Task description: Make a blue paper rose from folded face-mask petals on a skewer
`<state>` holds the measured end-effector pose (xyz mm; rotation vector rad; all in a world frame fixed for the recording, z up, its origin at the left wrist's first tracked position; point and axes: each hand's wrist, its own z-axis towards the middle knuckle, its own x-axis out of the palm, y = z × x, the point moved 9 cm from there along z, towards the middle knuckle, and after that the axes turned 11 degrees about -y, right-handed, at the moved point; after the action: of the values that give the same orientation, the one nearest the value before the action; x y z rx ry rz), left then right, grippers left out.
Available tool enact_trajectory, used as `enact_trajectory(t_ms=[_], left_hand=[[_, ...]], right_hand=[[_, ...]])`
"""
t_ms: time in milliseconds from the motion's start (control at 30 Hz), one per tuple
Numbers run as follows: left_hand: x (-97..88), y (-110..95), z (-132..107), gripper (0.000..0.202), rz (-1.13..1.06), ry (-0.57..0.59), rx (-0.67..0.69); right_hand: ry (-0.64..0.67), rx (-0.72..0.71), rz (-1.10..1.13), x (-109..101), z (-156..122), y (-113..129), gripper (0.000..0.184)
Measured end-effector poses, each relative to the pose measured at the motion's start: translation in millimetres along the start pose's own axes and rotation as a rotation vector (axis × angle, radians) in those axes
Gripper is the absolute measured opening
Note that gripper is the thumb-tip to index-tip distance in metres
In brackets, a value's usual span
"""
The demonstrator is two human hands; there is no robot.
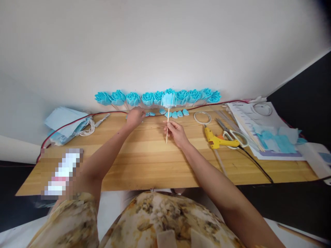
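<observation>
In my right hand point(176, 132) is the thin wooden stick of a light-blue artificial flower point(169, 100), pinched between thumb and fingers. The flower stands upright on the stick's top, in front of a row of similar blue flowers point(133, 99). My left hand point(136, 117) reaches to the back of the table, beside small cut blue petals point(150, 114). Its fingers are curled down, and whatever is at their tips is hidden. More loose petals point(180, 113) lie in a line behind my right hand.
A yellow glue gun point(218, 139) and scissors point(232, 134) lie right on the wooden table point(150, 165), near a clear ring point(202, 117). Papers point(248, 117) carry blue scraps point(280, 139). Blue sheets point(66, 119), white cords point(86, 128) and a pixelated phone point(64, 168) are left.
</observation>
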<state>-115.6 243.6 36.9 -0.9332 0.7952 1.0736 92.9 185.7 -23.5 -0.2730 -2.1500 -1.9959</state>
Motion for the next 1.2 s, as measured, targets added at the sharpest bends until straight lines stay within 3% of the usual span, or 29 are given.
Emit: enact_trajectory(t_ms=[333,467,600,833,1200], left_hand=[[-5.1,11,-27,0.029,-0.024,0.033,0.087],[-7.9,-2,-15,0.033,0.013,0.015,0.101],[6.7,-20,-3,0.036,0.140,0.081,0.140],[22.2,-31,10,0.036,0.230,0.111,0.108],[14.4,-40,-9,0.037,0.276,0.146,0.045]], right_hand=[[0.003,-0.012,-0.005,1,-2,3,0.049],[0.004,0.001,0.023,2,-2,3,0.047],[-0.003,0.014,0.042,2,-1,2,0.049],[0.004,0.013,0.042,2,0,0,0.052],[0.028,0.004,0.054,5,-2,3,0.051]])
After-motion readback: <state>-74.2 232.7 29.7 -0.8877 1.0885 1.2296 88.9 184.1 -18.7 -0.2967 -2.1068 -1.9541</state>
